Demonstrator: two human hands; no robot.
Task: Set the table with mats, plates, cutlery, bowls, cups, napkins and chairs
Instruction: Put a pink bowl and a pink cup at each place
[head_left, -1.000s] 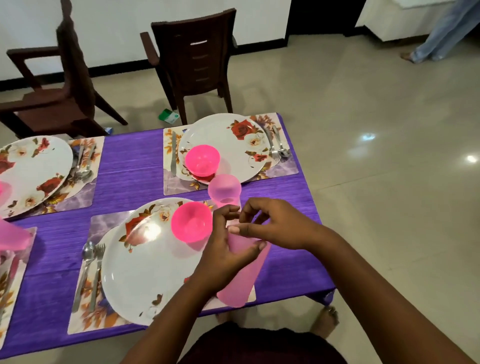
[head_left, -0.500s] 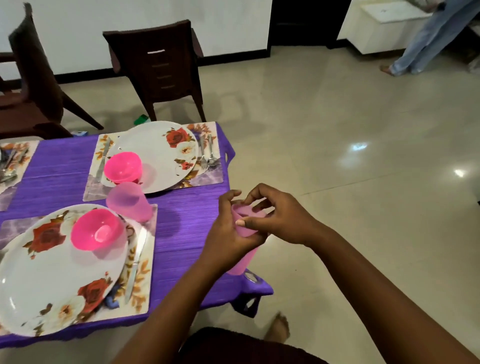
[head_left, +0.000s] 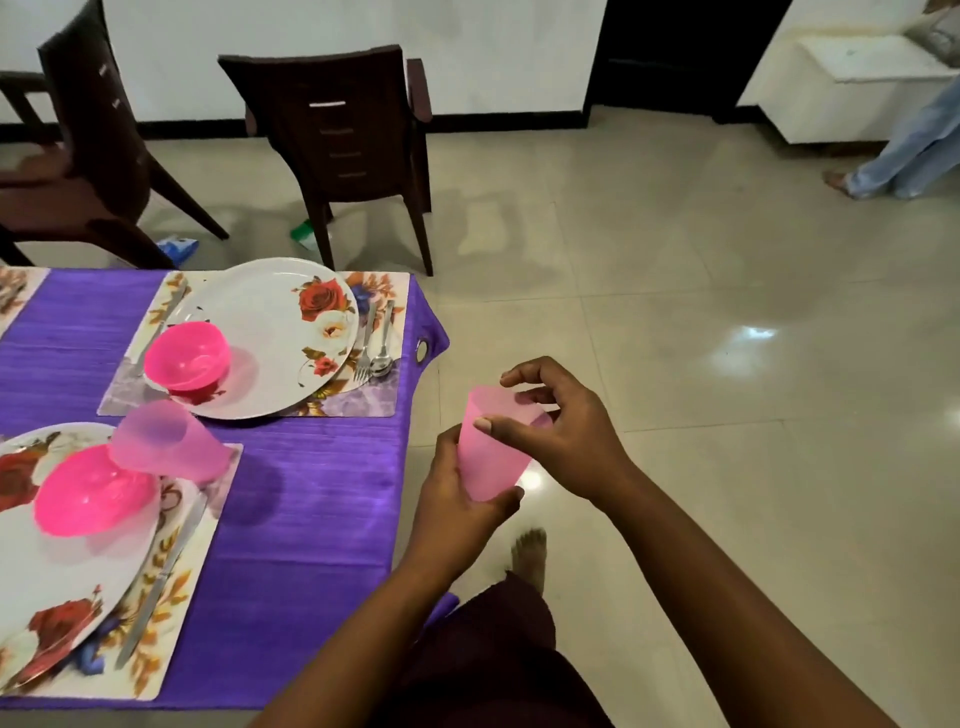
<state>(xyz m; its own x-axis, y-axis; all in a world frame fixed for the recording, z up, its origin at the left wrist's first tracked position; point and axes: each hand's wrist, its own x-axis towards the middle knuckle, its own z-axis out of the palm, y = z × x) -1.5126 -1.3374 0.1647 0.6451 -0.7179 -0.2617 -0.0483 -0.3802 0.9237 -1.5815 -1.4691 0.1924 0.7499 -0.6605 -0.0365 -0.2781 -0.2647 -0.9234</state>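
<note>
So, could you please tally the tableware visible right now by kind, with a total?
Cups: 2, one held by the left hand and right hand, one on the table
Bowls: 2
Plates: 2
Knives: 2
Fork: 1
Spoon: 1
Total: 10

A glossy cream tiled floor (head_left: 727, 322) fills the right and centre of the frame, with bright patches of reflected light at centre right. Along the top runs a white wall (head_left: 493, 47) with a dark skirting strip (head_left: 504, 118). A dark doorway (head_left: 675, 47) opens at upper right, beside a white cabinet (head_left: 857, 88). A person's trouser legs (head_left: 914, 150) and bare foot show at the right edge.
</note>
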